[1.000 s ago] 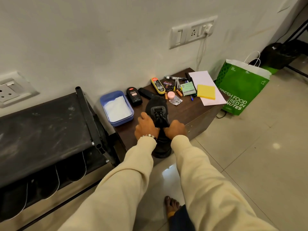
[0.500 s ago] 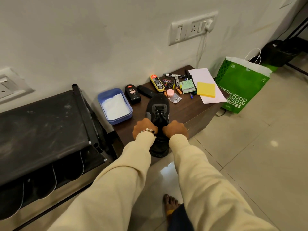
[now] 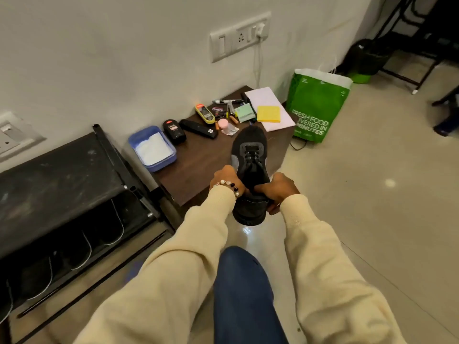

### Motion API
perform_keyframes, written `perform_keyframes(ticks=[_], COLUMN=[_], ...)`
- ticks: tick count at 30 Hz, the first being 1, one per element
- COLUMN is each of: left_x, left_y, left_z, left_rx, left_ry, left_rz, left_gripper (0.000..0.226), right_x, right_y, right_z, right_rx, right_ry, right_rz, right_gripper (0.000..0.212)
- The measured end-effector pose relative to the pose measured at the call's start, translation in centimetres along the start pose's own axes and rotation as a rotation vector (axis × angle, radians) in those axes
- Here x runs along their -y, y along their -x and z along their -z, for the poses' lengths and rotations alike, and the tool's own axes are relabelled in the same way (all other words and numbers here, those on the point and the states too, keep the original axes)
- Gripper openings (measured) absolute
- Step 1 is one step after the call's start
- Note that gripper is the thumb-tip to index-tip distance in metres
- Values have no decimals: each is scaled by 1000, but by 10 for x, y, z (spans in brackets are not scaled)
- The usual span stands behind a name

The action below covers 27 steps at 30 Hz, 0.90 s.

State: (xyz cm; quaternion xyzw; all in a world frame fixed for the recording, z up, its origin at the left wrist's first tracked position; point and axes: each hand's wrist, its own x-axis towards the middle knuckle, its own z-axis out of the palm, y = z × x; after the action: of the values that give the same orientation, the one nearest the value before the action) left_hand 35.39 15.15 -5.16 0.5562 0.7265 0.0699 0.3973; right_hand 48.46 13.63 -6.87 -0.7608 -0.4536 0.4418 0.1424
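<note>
A black lace-up shoe is held in the air over the front right edge of the low brown table, toe pointing away from me. My left hand, with a bead bracelet at the wrist, grips the shoe's left side near the opening. On the other side my right hand grips the collar, fingers curled round the heel part. Cream sleeves cover both arms. My knee in blue trousers rises below the shoe.
On the table lie a blue tray of white powder, a black polish bottle, a brush, pens, notes and a yellow pad. A black shoe rack stands left. A green paper bag stands right on the tiled floor.
The shoe has come off the table and moved right and toward me, held in both hands. My knee has come up into view below it.
</note>
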Motion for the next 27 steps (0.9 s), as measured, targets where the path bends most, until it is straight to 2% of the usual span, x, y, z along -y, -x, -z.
perform_keyframes(ticks=[2,7,11,14,19,23,27], left_x=[-10,-26,-28,-22,-2,24,63], left_y=[17,44,50,47,21,2,-15], left_z=[-26,-116,-198,-257,-342,-398,-443], left_rx=[75,240,306,428,542,572,587], left_ry=[64,289,312,270,183,89,235], left_rz=[-28,-46,-20,17,169,226,474], left_gripper=[65,40,53,54,33,36,41], right_x=[-32,-130,-215,-280,-372,-409,-436], right_y=[15,38,37,24,-8,-27,-47], right_z=[17,44,40,26,-22,-59,-94], right_rx=[-39,-176,-242,-288,-233,-179,-187], right_ry=[-73,-228,-316,-328,-309,-265,-350], right_rz=[-52,-191,-307,-411,-567,-670,-785], right_gripper=[31,31,26,32,31,36,39])
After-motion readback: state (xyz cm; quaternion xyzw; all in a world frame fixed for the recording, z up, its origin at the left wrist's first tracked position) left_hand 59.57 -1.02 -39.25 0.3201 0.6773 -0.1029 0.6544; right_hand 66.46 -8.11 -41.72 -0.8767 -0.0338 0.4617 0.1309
